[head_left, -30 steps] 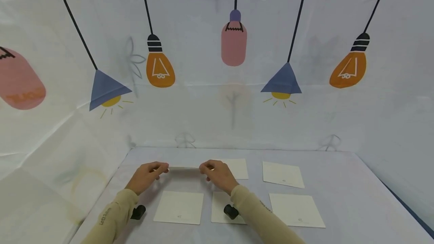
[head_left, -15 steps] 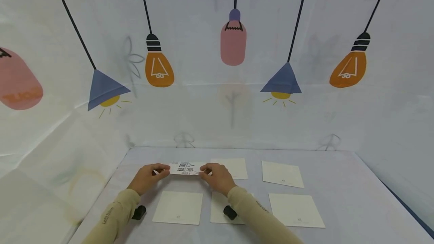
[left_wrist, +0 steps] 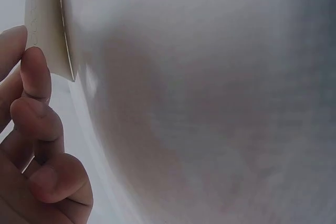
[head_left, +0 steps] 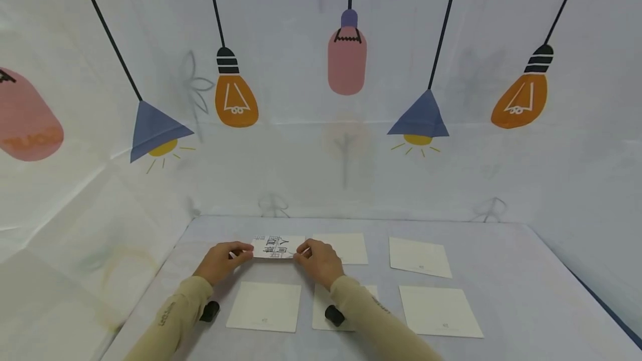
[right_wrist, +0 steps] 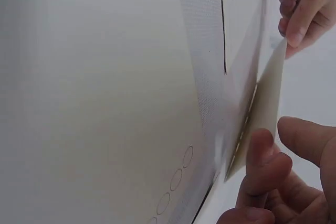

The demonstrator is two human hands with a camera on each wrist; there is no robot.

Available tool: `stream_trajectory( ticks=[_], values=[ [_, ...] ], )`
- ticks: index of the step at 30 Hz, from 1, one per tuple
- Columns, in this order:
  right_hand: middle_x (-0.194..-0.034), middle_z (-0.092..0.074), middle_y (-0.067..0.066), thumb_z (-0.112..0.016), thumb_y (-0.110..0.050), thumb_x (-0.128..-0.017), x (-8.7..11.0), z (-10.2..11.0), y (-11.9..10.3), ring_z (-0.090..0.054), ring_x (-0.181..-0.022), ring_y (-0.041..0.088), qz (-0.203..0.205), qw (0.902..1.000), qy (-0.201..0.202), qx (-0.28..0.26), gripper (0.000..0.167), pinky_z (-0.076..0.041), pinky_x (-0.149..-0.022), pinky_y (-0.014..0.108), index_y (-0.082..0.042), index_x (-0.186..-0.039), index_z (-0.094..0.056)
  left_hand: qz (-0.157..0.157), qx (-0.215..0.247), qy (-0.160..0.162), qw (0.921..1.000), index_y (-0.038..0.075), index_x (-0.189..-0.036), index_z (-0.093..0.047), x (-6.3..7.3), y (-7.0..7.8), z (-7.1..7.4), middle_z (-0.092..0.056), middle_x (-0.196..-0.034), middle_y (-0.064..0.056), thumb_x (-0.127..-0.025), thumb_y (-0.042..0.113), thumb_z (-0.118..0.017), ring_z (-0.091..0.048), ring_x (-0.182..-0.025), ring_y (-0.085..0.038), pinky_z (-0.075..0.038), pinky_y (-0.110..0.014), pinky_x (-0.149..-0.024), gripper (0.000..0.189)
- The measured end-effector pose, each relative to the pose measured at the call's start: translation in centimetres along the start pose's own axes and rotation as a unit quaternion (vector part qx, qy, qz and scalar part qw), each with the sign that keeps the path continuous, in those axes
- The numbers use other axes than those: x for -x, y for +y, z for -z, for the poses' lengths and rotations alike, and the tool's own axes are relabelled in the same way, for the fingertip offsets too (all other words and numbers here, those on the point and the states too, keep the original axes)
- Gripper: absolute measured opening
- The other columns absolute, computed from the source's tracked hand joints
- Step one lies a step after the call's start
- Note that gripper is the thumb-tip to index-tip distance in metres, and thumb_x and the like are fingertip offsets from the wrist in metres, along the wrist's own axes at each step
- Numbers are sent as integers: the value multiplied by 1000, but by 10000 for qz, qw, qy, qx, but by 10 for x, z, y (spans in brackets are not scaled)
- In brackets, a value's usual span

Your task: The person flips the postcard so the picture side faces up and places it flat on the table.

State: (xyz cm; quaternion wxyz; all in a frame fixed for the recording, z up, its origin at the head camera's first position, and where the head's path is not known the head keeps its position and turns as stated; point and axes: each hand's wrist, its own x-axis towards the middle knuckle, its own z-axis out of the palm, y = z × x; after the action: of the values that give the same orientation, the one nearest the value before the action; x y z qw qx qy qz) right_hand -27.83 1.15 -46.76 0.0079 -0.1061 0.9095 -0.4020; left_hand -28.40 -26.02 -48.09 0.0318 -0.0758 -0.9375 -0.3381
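Note:
Both hands hold a postcard (head_left: 276,247) by its two short sides, above the far left part of the table. Dark Chinese characters are printed on the face turned up to the head camera. My left hand (head_left: 224,261) pinches the left edge between thumb and fingers. At the opposite edge, my right hand (head_left: 319,261) pinches with thumb and index finger. The right wrist view shows the plain cream back of the postcard (right_wrist: 262,106), tilted, its lower edge close to the table. A cream card (head_left: 351,248) lies just right of the right hand.
More cream cards lie flat: one at back right (head_left: 420,258), one at front left (head_left: 264,306), one at front right (head_left: 441,311). The front middle card (head_left: 322,308) is partly hidden by the right forearm. A white sheet with printed lamps (head_left: 347,60) hangs behind the table.
A second ago the held postcard was seen nearly edge-on. It has tilted so that its printed face shows to the head camera. Both hands keep their pinch.

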Motion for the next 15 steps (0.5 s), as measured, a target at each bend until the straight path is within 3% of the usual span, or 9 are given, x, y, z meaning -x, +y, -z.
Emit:
stream_trajectory(
  ticks=[4, 15],
  values=[
    [-93, -72, -2, -73, -28, -93, 0, -3, 0, -66, -88, 19, -202, 9994, -160, 226, 13, -53, -78, 42, -17, -101, -74, 88, -214, -12, 9997, 15, -110, -78, -2, -2, -2, -66, -88, 4, -93, 26, -75, -57, -79, -15, -48, -31, -64, 21],
    [-96, -72, -1, -72, -21, -92, 0, -2, 0, -66, -89, 19, -279, 9975, -404, 517, 16, -53, -79, 42, -15, -105, -77, 310, -760, -246, 9963, 15, -110, -78, -3, 3, -3, -66, -87, 5, -91, 27, -77, -56, -78, -14, -47, -38, -72, 22]
  ],
)
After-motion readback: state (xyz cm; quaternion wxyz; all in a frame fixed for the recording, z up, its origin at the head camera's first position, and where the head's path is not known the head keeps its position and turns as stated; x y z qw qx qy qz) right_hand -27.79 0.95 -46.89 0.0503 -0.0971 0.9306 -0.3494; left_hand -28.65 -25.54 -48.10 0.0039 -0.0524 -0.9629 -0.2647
